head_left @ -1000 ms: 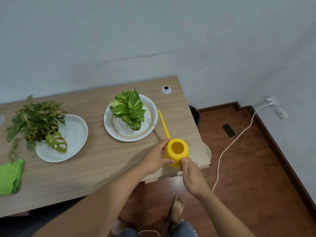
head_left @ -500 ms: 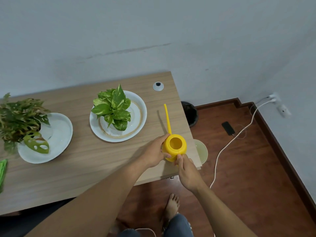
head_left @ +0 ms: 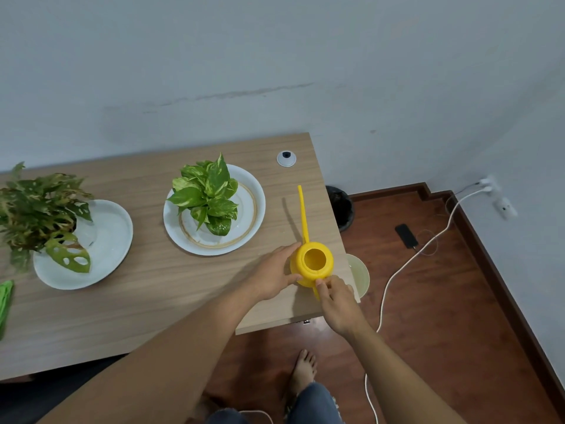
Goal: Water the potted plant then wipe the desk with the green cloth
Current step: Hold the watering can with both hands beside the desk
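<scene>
Yellow plastic watering can (head_left: 312,264), round-bodied with a long thin spout, stands at the near right corner of your light wood-grain counter (head_left: 153,301). Your right hand (head_left: 336,298) pinches the handle at the can's near side with thumb and fingers; your left hand (head_left: 275,273) is cupped flat against the can's left wall, fingers together, steadying it. Neither hand has lifted it clear as far as can be judged.

Handling, as a judgement: the shell looks thin and rigid, light in itself, with weight depending on fill. The round top opening shows only yellow interior; water level cannot be determined. Take the load on the handle and keep the left palm on the body. The spout (head_left: 302,212) is slender and likely flexes, so do not lift by it. It points away from you, toward the wall.

Farther in, the green-and-cream leafed potted plant (head_left: 208,197) sits on a white round plate with a tan ring (head_left: 250,206); its pot is hidden by the leaves. To the left, a second plant with reddish-green cut leaves (head_left: 36,212) overhangs a plain white plate (head_left: 107,240). No standing water is evident on either plate.

Bright green cloth (head_left: 5,298) lies at the left edge, mostly out of view, well apart from both hands.
</scene>
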